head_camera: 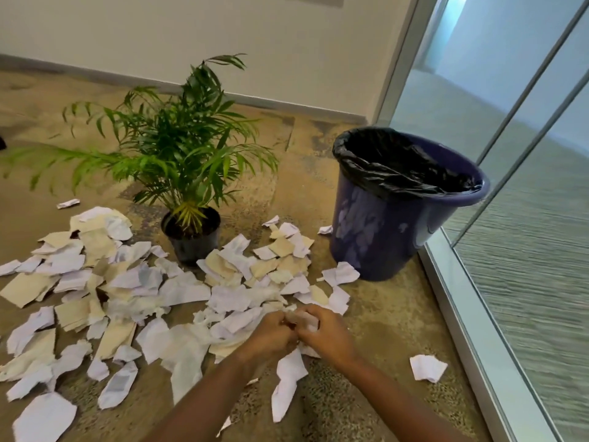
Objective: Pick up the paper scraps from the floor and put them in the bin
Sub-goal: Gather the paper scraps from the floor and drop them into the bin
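**Paper litter on carpet, with bin, plant and both hands**

1. Left hand point(271, 333): low centre, fingers curled round a crumpled wad point(302, 318) of pale paper. It meets the other hand over the wad.
2. Right hand point(330, 333): just beside the left, fingers curled round the same wad from the opposite side. The wad is held just above the near edge of the litter.
3. Paper scraps point(178, 291): white and tan torn pieces, many overlapping. They lie in a broad spread over the carpet point(382, 330), from the left edge to near the foot of the bin and around the front of the plant pot.
4. Lone scrap point(428, 367): white, lying apart to the right, near the metal frame point(462, 330) of the glass wall.
5. Small scrap point(68, 203): white, lying apart at the far left, beyond the main spread.
6. Bin point(392, 231): dark purple, round and upright, standing close to the glass wall point(526, 250). A few scraps touch or lie just beside its base.
7. Liner point(382, 167): black plastic, folded over the bin's rim. What the bin holds cannot be told.
8. Potted plant point(191, 240): green fronds in a black pot, left of the bin.
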Demonstrator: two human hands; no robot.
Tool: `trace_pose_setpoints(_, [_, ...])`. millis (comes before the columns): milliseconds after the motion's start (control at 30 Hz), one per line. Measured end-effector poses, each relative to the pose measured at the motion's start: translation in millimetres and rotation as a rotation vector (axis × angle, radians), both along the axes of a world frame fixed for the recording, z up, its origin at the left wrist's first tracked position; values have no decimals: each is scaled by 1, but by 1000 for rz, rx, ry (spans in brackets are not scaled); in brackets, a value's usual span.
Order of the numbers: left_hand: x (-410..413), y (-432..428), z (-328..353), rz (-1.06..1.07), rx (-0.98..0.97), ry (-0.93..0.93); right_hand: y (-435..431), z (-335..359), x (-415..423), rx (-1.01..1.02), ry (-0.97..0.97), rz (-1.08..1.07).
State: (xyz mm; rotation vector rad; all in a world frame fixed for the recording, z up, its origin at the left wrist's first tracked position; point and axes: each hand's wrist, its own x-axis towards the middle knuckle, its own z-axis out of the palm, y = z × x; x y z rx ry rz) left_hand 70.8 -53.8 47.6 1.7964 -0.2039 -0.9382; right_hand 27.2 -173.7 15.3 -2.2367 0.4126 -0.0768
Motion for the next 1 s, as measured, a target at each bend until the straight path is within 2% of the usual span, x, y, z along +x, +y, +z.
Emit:
trace_pose_setpoints(67, [0, -7, 7, -3, -34, 47, -9, 8, -1, -44, 5, -9])
trace_pose_setpoints(200, [6, -22, 32, 41, -19, 2, -28, 45, 0, -155, -46, -5])
trace_pose_setpoints(333, [25, -22, 48, 38, -3, -188, -53, 114, 2, -212, -313, -30])
trace_pose_setpoints(433, [36, -17, 51, -3, 117, -338, -72, 166, 3, -190, -565, -72])
trace_pose_setpoints(600, [39, -5, 25, -246, 396, -514, -109, 220, 34, -261, -758, -300])
trace_pose_setpoints(700, [35, -4, 0, -363, 477, -522, -135, 224, 61, -316, -667, -450])
trace_pose_setpoints(800, [28, -6, -20, -491, 571, -514, -155, 209, 78, -377, -409, -503])
trace_pose_setpoints(867, [24, -9, -30, -573, 622, -536, -158, 201, 80, -307, -287, -517])
trace_pose_setpoints(933, [20, -13, -36, -664, 665, -600, -157, 193, 75, -368, -288, -553])
trace_pose_setpoints(1000, [18, -18, -42, -738, 687, -670, -151, 180, 57, -499, -454, -562])
